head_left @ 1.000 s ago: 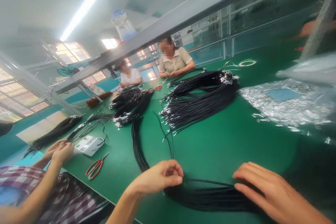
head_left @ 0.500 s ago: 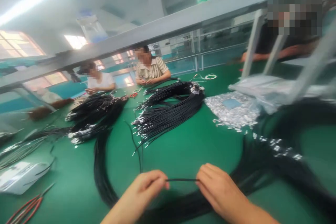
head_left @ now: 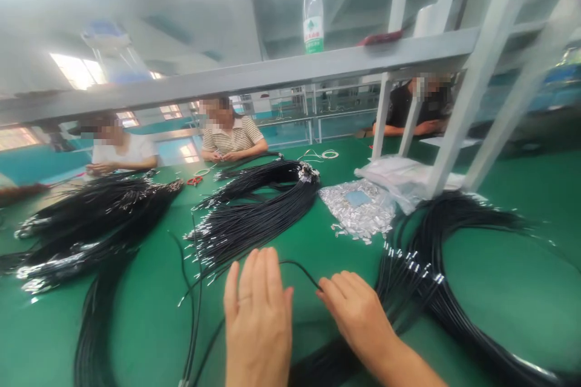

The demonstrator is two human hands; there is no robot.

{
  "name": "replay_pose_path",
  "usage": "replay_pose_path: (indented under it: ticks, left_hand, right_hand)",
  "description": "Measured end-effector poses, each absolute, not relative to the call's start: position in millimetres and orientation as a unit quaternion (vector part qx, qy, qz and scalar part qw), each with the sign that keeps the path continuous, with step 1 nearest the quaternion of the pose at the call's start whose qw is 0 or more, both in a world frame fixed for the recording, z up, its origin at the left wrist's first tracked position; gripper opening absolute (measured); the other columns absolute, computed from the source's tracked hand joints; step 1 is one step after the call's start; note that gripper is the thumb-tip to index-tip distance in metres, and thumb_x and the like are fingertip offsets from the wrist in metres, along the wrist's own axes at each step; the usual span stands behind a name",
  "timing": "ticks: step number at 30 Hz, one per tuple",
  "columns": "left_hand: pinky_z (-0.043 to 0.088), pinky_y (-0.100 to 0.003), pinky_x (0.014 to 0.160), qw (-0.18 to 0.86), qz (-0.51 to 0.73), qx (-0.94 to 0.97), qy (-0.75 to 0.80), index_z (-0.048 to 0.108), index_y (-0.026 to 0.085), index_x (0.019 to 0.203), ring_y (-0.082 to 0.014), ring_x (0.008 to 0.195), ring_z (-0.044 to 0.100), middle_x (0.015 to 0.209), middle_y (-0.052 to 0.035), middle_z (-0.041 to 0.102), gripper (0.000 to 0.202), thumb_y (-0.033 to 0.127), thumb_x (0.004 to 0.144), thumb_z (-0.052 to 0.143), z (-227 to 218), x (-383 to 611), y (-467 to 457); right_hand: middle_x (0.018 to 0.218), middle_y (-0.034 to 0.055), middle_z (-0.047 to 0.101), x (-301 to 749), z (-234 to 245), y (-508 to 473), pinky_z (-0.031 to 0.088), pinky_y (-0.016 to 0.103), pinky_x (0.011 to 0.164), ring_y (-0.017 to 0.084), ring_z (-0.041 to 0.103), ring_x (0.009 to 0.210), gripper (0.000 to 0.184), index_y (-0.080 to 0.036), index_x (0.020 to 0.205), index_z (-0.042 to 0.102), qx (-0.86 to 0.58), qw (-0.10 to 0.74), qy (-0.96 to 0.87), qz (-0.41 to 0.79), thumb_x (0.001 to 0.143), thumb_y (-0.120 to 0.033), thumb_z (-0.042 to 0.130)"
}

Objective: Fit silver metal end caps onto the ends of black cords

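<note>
My right hand (head_left: 356, 311) is closed, its fingertips pinching a thin black cable (head_left: 299, 265). From there the cable arcs left to my left hand (head_left: 258, 314), whose fingers are stretched out flat, back toward me, with a ring on one. The cable passes behind those fingers; whether they touch it is hidden. Beyond my hands lies a bundle of black cables (head_left: 258, 214) with silver tips fanned to the left. Another bundle of black cables (head_left: 442, 242) curves on the right, a row of small silver ends near my right hand. More cables run under my wrists.
Loose silver metal pieces (head_left: 367, 217) spill from a clear bag on the green table (head_left: 281, 338). White posts (head_left: 467, 103) and a shelf beam (head_left: 254, 69) stand ahead, with a bottle (head_left: 313, 21) on top. Dark cables (head_left: 104, 217) lie left. Three people sit across.
My left hand has gone from pinching the cable to flat, stretched fingers, turning upright. The taut stretch of cable now bows. My right hand keeps its pinch; the view has swung right and levelled.
</note>
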State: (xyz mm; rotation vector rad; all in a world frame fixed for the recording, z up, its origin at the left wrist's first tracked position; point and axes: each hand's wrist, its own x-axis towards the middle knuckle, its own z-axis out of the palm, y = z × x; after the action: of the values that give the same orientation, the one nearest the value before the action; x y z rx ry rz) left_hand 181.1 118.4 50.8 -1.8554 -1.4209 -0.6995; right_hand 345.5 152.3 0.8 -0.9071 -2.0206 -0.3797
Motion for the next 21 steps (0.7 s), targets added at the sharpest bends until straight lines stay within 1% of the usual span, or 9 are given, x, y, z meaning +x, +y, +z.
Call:
replay_pose_path:
  ticks: [2,4,5,7,9,11,13,16,21]
  left_hand:
    - [0.024,-0.052,0.111,0.352,-0.265,-0.747,-0.498,0.052,0.014,0.13,-0.0302,0.127,0.047,0.132,-0.0139,0.057,0.039,0.014,0.093,0.041,50.8,206.8,123.8]
    - [0.032,-0.048,0.107,0.3,-0.245,-0.797,-0.464,0.06,0.019,0.12,-0.0262,0.115,0.057,0.117,-0.0092,0.066,0.036,0.01,0.092,0.04,47.0,218.7,132.4]
    - [0.038,-0.046,0.101,0.252,-0.223,-0.817,-0.468,0.063,0.02,0.113,-0.0244,0.104,0.062,0.105,-0.0076,0.07,0.035,0.008,0.091,0.039,43.4,219.3,138.3]
    - [0.046,-0.042,0.086,0.124,-0.178,-0.823,-0.525,0.067,0.019,0.101,-0.0227,0.086,0.064,0.088,-0.0055,0.071,0.033,0.005,0.089,0.039,34.1,211.9,152.3]
    - [0.048,-0.037,0.078,-0.03,-0.175,-0.781,-0.599,0.067,0.019,0.096,-0.022,0.083,0.064,0.087,-0.0049,0.071,0.028,0.009,0.09,0.041,24.3,198.1,166.1]
    - [0.047,-0.033,0.079,-0.161,-0.22,-0.737,-0.619,0.066,0.02,0.098,-0.0203,0.086,0.063,0.092,-0.0041,0.071,0.023,0.018,0.092,0.044,16.0,184.8,176.0]
    - [0.046,-0.03,0.081,-0.237,-0.265,-0.717,-0.6,0.066,0.022,0.1,-0.0188,0.087,0.062,0.093,-0.0029,0.069,0.023,0.026,0.093,0.044,10.2,176.7,179.9]
    - [0.043,-0.031,0.081,-0.256,-0.279,-0.714,-0.589,0.068,0.024,0.097,-0.0199,0.085,0.058,0.085,-0.0021,0.063,0.027,0.036,0.093,0.044,6.5,174.6,177.5]
    - [0.04,-0.035,0.082,-0.261,-0.261,-0.702,-0.609,0.069,0.025,0.094,-0.0214,0.084,0.053,0.08,-0.0014,0.055,0.034,0.048,0.092,0.043,10.1,177.5,169.8]
  right_hand:
    - [0.064,0.0024,0.049,345.9,1.0,151.8,0.028,0.031,0.057,0.018,0.039,0.059,0.029,-0.015,0.079,0.057,-0.348,0.438,-0.812,-0.165,0.099,-0.013,0.037]
    - [0.065,0.0033,0.049,349.9,4.1,153.4,0.03,0.031,0.057,0.018,0.04,0.06,0.032,-0.014,0.078,0.058,-0.336,0.442,-0.811,-0.185,0.098,-0.009,0.034]
    - [0.068,0.0044,0.052,353.9,6.3,155.4,0.033,0.032,0.059,0.018,0.043,0.062,0.03,-0.014,0.081,0.059,-0.337,0.441,-0.81,-0.19,0.097,-0.009,0.034]
    - [0.082,0.0081,0.058,367.2,9.9,162.7,0.04,0.034,0.068,0.02,0.051,0.074,0.024,-0.013,0.095,0.061,-0.358,0.444,-0.803,-0.172,0.098,-0.014,0.038]
    - [0.098,0.0106,0.06,387.2,9.4,175.2,0.044,0.035,0.079,0.022,0.054,0.09,0.022,-0.013,0.107,0.059,-0.411,0.46,-0.776,-0.133,0.099,-0.021,0.04]
    - [0.099,0.0094,0.06,409.1,2.6,191.5,0.044,0.033,0.085,0.021,0.055,0.094,0.02,-0.013,0.105,0.059,-0.498,0.459,-0.727,-0.11,0.098,-0.021,0.041]
    - [0.095,0.008,0.061,426.3,-8.9,208.4,0.044,0.032,0.083,0.021,0.055,0.091,0.014,-0.015,0.096,0.061,-0.595,0.368,-0.707,-0.104,0.095,-0.018,0.047]
    - [0.089,0.0084,0.061,434.8,-26.8,228.6,0.044,0.032,0.078,0.023,0.055,0.087,0.013,-0.014,0.088,0.064,-0.634,0.277,-0.715,-0.1,0.088,-0.008,0.053]
    - [0.085,0.0104,0.061,427.2,-41.9,246.9,0.042,0.031,0.071,0.024,0.056,0.084,0.021,-0.012,0.084,0.065,-0.652,0.187,-0.726,-0.115,0.081,0.003,0.05]
